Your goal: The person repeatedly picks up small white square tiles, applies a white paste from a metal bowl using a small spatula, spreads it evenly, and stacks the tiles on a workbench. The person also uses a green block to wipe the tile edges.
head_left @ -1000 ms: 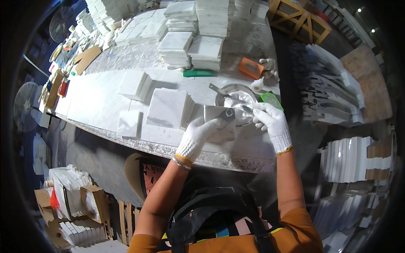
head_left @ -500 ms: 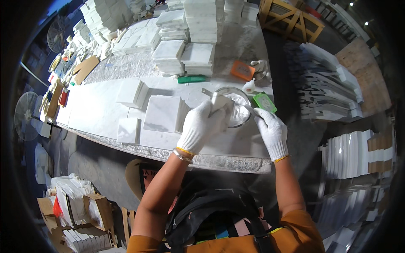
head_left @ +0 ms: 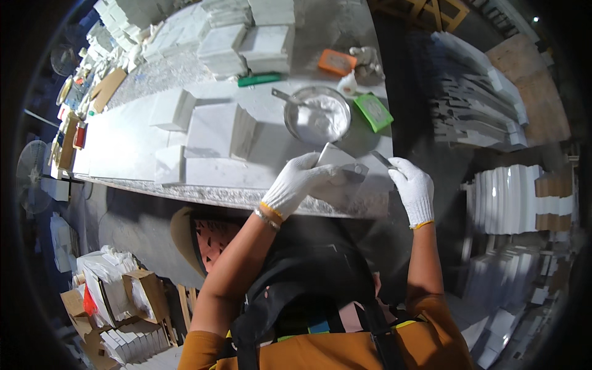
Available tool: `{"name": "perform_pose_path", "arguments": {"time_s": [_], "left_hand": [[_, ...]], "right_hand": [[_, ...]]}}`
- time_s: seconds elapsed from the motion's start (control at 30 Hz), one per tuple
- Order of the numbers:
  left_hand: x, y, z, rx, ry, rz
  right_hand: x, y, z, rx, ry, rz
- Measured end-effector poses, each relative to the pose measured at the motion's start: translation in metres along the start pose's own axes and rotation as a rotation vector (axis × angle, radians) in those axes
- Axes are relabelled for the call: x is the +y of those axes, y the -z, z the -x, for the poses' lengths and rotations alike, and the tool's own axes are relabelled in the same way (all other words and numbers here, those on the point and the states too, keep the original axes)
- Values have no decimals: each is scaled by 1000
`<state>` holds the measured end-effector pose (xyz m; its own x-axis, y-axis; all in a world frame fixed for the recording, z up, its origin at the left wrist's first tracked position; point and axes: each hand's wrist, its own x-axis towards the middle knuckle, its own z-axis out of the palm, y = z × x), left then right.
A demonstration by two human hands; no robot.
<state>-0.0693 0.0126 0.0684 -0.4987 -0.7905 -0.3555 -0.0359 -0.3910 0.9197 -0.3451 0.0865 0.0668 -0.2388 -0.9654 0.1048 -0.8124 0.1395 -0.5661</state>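
Note:
My left hand [head_left: 295, 184], in a white knit glove, grips a small flat grey stone piece [head_left: 341, 163] near the front edge of the pale worktable [head_left: 123, 142]. My right hand [head_left: 412, 187], gloved too, holds a thin metal blade tool [head_left: 382, 160] just right of that piece. Behind both hands stands a round metal bowl [head_left: 316, 115] of white powder or paste with a metal tool handle [head_left: 282, 96] sticking out at its left.
White stone blocks [head_left: 216, 129] lie left of the bowl, and stacks of white tiles [head_left: 246, 37] stand behind. A green sponge [head_left: 372, 111], an orange block [head_left: 337, 61] and a green-handled tool [head_left: 259, 79] lie near the bowl. Cardboard boxes [head_left: 123, 296] sit on the floor at left.
Both hands have drawn back from the bowl toward the table's front edge. The left hand now holds the grey piece lower, and the right hand has moved out to its right.

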Motion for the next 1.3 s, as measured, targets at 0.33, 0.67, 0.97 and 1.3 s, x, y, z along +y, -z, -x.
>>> {"name": "perform_pose_path", "arguments": {"time_s": [0.33,0.67,0.97,1.3], "left_hand": [[-20,-40,-51,111,-363,-693],[-48,-70,-5,340,-563,-1133],[-48,-35,-33,-62,-633,-1075],[-48,-38,-21,169,-635,-1027]], "right_hand": [[32,5,57,160,-80,-185],[26,2,6,-50,-32,-192],[29,-2,-37,-193,450,93],[25,5,-17,-239,382,216]]}}
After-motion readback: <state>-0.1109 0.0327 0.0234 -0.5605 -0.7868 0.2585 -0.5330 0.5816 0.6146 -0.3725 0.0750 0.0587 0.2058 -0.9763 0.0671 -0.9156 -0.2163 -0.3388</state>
